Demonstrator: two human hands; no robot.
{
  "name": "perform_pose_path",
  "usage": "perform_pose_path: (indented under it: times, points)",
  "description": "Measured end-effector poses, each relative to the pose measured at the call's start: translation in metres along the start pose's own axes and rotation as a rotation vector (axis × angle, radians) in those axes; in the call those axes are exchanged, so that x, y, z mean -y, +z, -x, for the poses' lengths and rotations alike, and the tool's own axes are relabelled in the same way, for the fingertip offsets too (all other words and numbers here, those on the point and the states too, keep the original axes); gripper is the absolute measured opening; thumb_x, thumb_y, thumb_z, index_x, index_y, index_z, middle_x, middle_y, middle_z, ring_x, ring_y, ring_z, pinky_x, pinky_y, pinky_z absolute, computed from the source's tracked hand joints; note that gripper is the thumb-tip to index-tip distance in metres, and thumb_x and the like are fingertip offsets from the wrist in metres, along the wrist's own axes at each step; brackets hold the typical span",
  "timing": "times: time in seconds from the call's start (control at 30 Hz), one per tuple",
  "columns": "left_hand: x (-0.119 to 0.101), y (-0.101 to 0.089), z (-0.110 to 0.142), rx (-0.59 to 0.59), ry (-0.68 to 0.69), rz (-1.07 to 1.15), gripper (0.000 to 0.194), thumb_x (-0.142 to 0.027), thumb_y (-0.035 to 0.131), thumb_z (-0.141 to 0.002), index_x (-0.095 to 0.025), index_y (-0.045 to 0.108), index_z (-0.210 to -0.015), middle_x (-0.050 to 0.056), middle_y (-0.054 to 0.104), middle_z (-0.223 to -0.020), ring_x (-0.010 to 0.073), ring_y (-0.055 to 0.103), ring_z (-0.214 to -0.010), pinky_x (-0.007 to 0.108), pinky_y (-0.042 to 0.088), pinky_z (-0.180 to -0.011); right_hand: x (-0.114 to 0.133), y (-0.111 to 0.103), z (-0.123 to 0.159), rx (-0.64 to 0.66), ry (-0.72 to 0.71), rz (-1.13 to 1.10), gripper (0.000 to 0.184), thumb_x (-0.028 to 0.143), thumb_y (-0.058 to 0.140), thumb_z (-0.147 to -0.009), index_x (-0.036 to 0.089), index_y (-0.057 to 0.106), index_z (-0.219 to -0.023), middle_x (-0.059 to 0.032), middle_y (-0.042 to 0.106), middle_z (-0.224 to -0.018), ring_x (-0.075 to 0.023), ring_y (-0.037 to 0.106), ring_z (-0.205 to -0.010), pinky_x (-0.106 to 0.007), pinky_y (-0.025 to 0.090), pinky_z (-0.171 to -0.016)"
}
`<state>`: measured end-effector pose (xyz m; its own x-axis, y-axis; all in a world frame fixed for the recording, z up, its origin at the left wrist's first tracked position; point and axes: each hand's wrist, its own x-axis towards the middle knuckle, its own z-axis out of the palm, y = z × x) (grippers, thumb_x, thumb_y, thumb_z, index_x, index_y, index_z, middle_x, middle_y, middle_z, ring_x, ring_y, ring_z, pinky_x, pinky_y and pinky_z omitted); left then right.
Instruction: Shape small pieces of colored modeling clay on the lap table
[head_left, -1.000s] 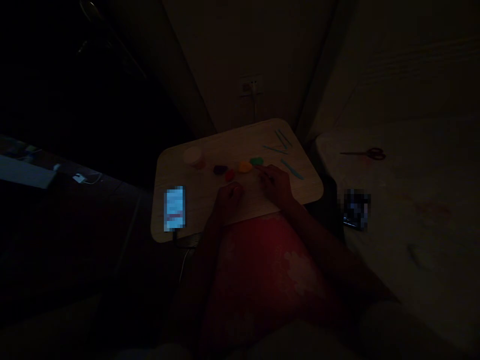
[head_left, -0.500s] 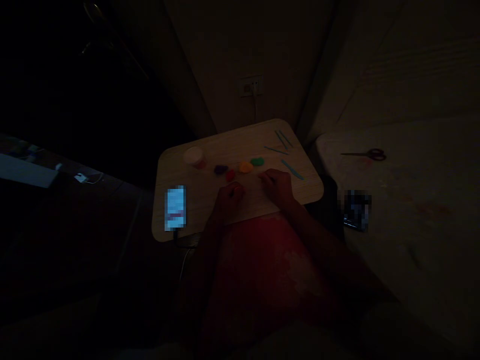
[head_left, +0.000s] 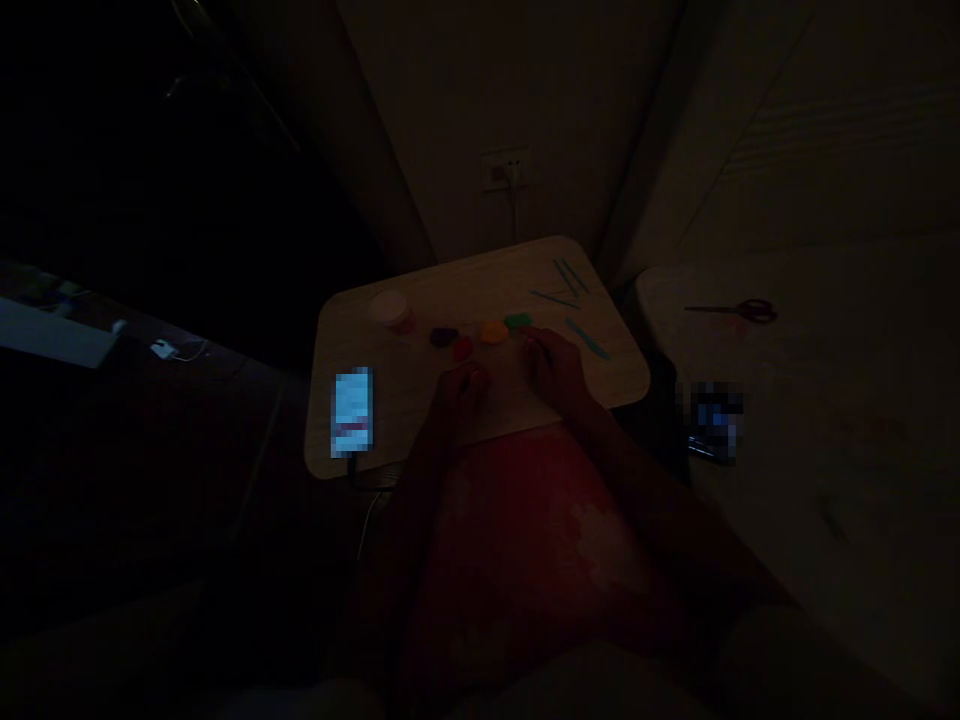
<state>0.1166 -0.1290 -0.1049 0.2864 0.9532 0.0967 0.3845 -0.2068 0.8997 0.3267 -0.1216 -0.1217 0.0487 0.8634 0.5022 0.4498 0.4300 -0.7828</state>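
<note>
In dim light, my left hand point(head_left: 459, 390) rests near the front of the small wooden table point(head_left: 405, 420), fingers curled. A small reddish spot shows at its fingertips, too dark to name. My right hand point(head_left: 556, 368) is to its right, thumb and forefinger apart, the forefinger reaching to the edge of a green clay-like lump point(head_left: 517, 321). Left of that lump are an orange lump point(head_left: 493, 332), a red lump point(head_left: 462, 348) and a dark purple lump point(head_left: 444, 337). Whether my right finger presses the green lump is hard to see.
A lidded tub point(head_left: 391, 311) stands at the table's back left, a lit phone point(head_left: 352, 412) with a cable at front left. Several thin blue-green sticks point(head_left: 587, 338) lie at right. Scissors point(head_left: 739, 311) and a blurred dark device point(head_left: 714, 422) lie on the pale surface beyond.
My right hand has shifted slightly forward, its forefinger now stretched to the green lump. The green lump looks a little more angular. My left hand stays nearly in place.
</note>
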Motion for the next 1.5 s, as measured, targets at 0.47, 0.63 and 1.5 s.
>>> perform_pose_path:
  times: [0.47, 0.63, 1.5]
  points:
    - [-0.002, 0.0, 0.0, 0.007, -0.011, 0.002, 0.039, -0.046, 0.052, -0.098, -0.018, 0.058, -0.071, -0.002, 0.052, -0.062, 0.0125, 0.045, -0.06, 0.026, 0.034, -0.058, 0.009, -0.004, 0.002, 0.006, 0.192, -0.015, 0.024, 0.038, 0.074, -0.085, 0.019, 0.067, -0.071, -0.0004, 0.067, -0.062, -0.0136, 0.055, -0.056, -0.026, 0.042, -0.056]
    - [-0.002, 0.0, 0.0, 0.019, 0.003, 0.008, 0.036, -0.041, 0.05, -0.098, -0.018, 0.058, -0.071, -0.002, 0.052, -0.063, 0.0118, 0.045, -0.059, 0.026, 0.034, -0.058, 0.01, -0.004, 0.001, -0.025, 0.227, 0.001, 0.033, 0.039, 0.074, -0.085, 0.02, 0.059, -0.062, 0.0023, 0.059, -0.053, -0.0123, 0.05, -0.051, -0.026, 0.038, -0.054]
    - [-0.002, 0.0, -0.001, 0.0, 0.002, 0.006, 0.035, -0.042, 0.052, -0.097, -0.018, 0.06, -0.073, -0.002, 0.052, -0.064, 0.0123, 0.045, -0.061, 0.025, 0.036, -0.06, 0.005, -0.002, 0.0, -0.026, 0.213, -0.158, 0.035, 0.037, 0.047, -0.102, 0.023, 0.074, -0.119, -0.0012, 0.067, -0.071, -0.0155, 0.059, -0.055, -0.029, 0.05, -0.058]
